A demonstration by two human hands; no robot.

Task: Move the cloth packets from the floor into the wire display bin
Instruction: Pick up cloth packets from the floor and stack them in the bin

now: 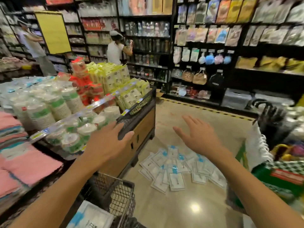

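Early stage: most packets (179, 167) lie in a heap on the floor (172, 209); bin (118, 195) at lower left holds at least one packet. Left hand (107, 142) spread, palm down, empty, over the display's edge. Right hand (199, 137) spread, empty, above the heap, touching nothing.

Both arms reach forward; the left hand (105, 142) and right hand (199, 137) hover palm-down, fingers spread and relaxed, holding nothing.
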